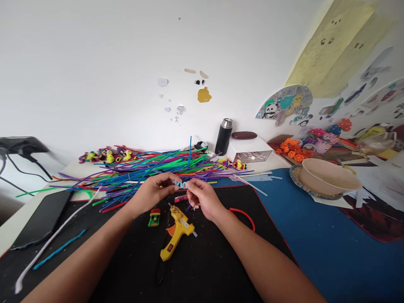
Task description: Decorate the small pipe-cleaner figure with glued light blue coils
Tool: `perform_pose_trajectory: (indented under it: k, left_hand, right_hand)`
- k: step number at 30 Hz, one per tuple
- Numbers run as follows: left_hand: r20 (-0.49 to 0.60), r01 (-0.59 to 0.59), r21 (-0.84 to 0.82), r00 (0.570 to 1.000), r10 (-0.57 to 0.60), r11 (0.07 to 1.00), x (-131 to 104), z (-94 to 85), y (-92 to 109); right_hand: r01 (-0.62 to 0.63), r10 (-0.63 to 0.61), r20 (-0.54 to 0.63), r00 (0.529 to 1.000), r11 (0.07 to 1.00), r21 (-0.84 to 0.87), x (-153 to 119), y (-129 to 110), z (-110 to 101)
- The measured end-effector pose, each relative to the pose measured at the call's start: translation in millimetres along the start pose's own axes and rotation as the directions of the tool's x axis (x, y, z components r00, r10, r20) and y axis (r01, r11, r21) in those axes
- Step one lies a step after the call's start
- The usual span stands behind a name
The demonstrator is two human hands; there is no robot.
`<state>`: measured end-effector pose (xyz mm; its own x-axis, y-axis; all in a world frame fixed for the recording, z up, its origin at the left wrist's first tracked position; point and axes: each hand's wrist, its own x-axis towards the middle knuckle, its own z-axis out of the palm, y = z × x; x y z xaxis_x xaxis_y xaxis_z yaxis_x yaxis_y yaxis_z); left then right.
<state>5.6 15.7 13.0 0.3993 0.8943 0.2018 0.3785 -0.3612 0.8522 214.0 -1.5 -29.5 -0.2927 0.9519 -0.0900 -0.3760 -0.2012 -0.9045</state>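
Observation:
Between my two hands is a short light-blue pipe cleaner, coiled like a small spring. Its left end is pinched by my left hand, thumb against fingers. The other end sits in the closed fingertips of my right hand. Just below lies a yellow hot glue gun with an orange trigger and a clear glue stick out of its back. A small green, red and yellow piece lies left of the gun. A pink object is partly behind my right hand.
Heaped pipe cleaners cover the back of the desk. A white one and a twisted blue one lie at left beside a black phone. A black flask, white box and bowl stand behind and right.

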Motion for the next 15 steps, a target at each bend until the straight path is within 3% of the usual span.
perform_pose_trajectory:
  k: [15]
  left_hand:
    - [0.011, 0.030, -0.015, 0.999, -0.030, 0.999, 0.6, 0.8, -0.7]
  right_hand:
    - [-0.003, 0.002, 0.006, 1.000, 1.000, 0.009, 0.6, 0.5, -0.5]
